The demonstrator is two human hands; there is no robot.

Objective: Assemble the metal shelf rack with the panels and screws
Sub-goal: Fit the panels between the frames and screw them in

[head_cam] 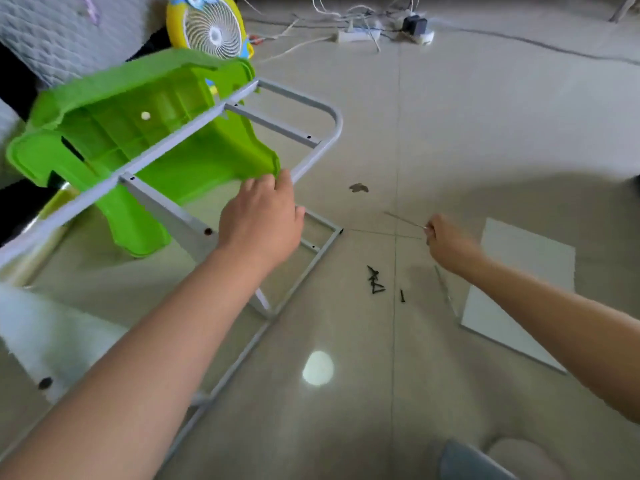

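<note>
Left hand (263,220) grasps the grey frame (272,125) against the green stool (138,133), likely steadying it; right hand (446,240) pinches a thin tool (405,220) near loose screws (375,282), probably readying a fastening.

no readable text, labels, brands or numbers anywhere, not on any object in view

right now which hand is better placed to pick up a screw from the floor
Right. The right hand is nearer the screws, though it already pinches a thin tool. The left hand is farther off and busy holding the frame.
</note>
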